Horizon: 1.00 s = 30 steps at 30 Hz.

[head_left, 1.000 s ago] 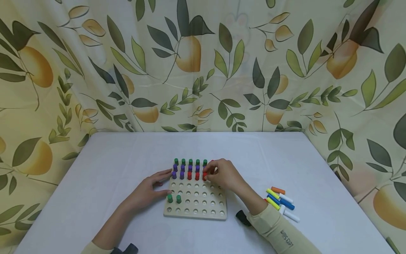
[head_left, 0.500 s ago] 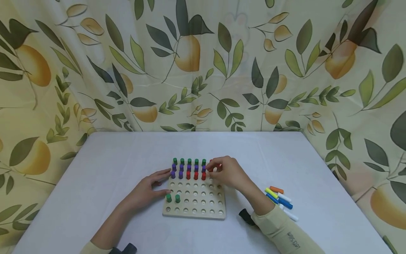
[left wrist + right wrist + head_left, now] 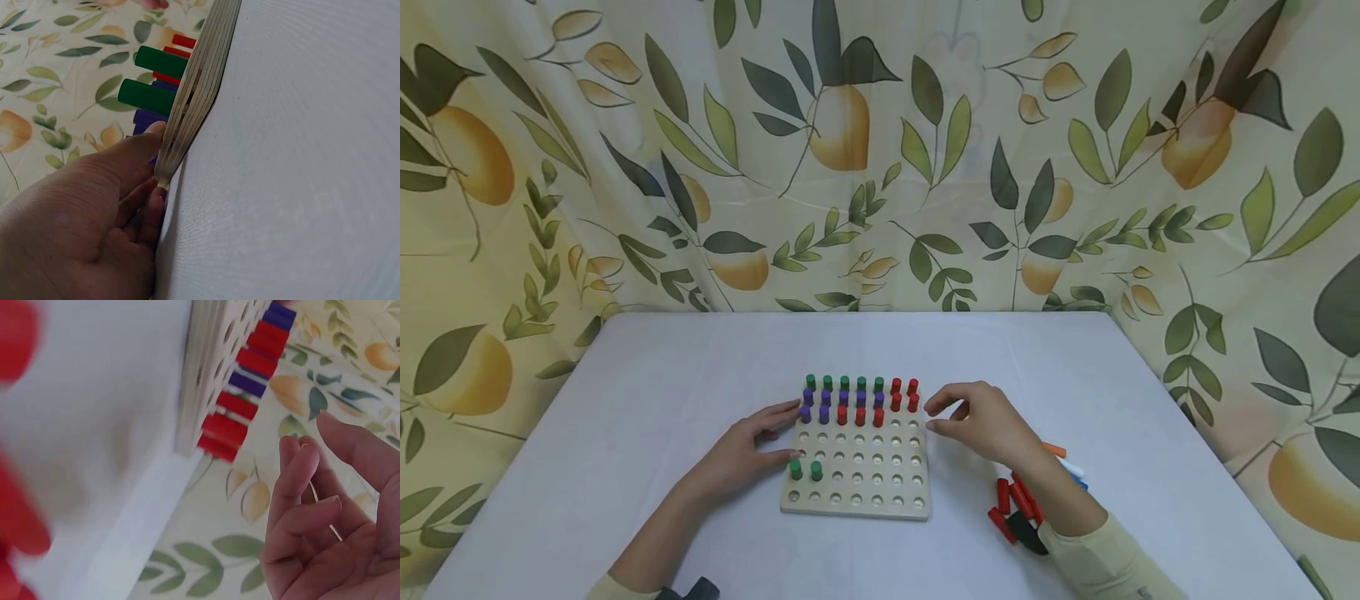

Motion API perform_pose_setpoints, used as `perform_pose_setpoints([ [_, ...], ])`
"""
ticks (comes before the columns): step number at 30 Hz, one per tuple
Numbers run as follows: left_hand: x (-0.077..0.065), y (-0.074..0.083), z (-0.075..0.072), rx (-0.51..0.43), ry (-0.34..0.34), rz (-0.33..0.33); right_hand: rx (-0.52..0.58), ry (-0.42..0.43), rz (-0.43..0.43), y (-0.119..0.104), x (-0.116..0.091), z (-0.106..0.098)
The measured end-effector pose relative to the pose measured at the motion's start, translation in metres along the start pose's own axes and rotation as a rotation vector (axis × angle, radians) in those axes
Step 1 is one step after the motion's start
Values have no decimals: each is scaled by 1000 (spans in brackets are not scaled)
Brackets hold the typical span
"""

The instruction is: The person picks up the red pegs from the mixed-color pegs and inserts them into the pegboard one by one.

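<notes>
A wooden pegboard (image 3: 857, 502) with rows of round holes lies on the table. Green pegs (image 3: 845, 382), purple pegs (image 3: 843, 398) and red pegs (image 3: 878, 417) stand upright in its back rows, while two green pegs (image 3: 816, 471) stand nearer the front left. My left hand (image 3: 747, 450) touches the board's left edge; in the left wrist view, its thumb and fingertips (image 3: 156, 128) rest against that side. Just off the board's right edge hovers my right hand (image 3: 985, 419), its thumb and fingers apart. The right wrist view shows nothing in the right hand (image 3: 331, 519).
Loose red pegs (image 3: 1003, 496) lie right of the board by a black wrist strap (image 3: 1027, 533). Partly behind the right forearm are an orange peg (image 3: 1054, 449), a white peg (image 3: 1071, 467) and blue ones. A fruit-patterned curtain (image 3: 880, 208) hangs behind the table (image 3: 700, 350).
My right hand has moved right, off the board, uncovering the red pegs at its back right. Its forearm now covers part of the loose pile. The left hand stays against the board.
</notes>
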State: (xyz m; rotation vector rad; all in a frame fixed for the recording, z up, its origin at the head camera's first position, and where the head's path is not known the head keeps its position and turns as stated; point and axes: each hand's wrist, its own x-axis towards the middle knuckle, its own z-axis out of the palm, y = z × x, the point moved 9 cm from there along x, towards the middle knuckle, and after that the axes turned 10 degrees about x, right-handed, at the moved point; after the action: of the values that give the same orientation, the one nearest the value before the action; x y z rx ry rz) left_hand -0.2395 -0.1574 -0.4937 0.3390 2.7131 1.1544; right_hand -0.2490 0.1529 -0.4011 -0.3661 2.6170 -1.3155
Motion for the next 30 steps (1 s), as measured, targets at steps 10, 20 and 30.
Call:
perform_pose_setpoints([
  [10,-1,2,-3,18,9,8,-39,0,76,26,-24,-27],
  [20,0,1,-1,21,3,11,-24,-214,84,45,-46,-35],
  [30,-1,2,-1,1,-13,41,-21,-463,-24,49,-52,-25],
])
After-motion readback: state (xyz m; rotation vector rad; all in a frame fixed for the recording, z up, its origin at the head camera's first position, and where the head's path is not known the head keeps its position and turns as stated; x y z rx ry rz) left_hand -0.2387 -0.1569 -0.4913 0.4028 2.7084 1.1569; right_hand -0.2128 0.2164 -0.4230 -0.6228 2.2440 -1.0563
